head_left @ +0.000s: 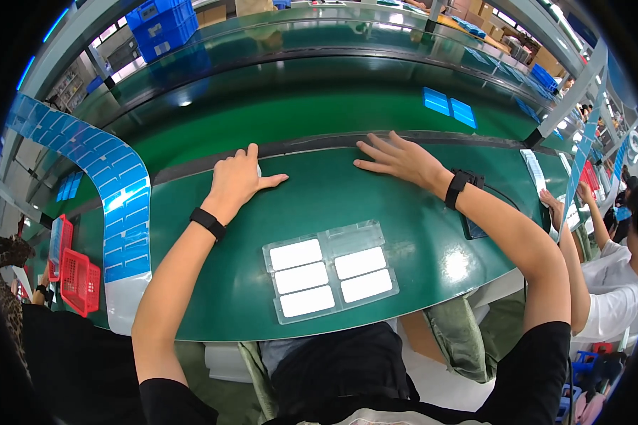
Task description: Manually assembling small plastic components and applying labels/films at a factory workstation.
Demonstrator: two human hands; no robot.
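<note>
My left hand [235, 183] rests at the far edge of the green work table [213, 297], fingers curled and thumb stuck out to the right. A small pale edge [259, 171] shows between its thumb and forefinger; the rest of that thing is hidden. To the right, my right hand [402, 160] hovers over or lies on the table with its fingers spread and nothing in them. Nearer to me lies a clear plastic tray [337, 309] with several white rectangular pieces [301, 277] in its compartments. Its top right compartment [354, 237] holds no white piece.
A strip of blue film [126, 212] curves down onto the table at left, near red baskets [79, 280]. Beyond the dark rail runs a green conveyor belt [319, 106] carrying blue sheets [450, 108]. A dark device [476, 227] with a cable lies by my right forearm. Co-workers sit on both sides.
</note>
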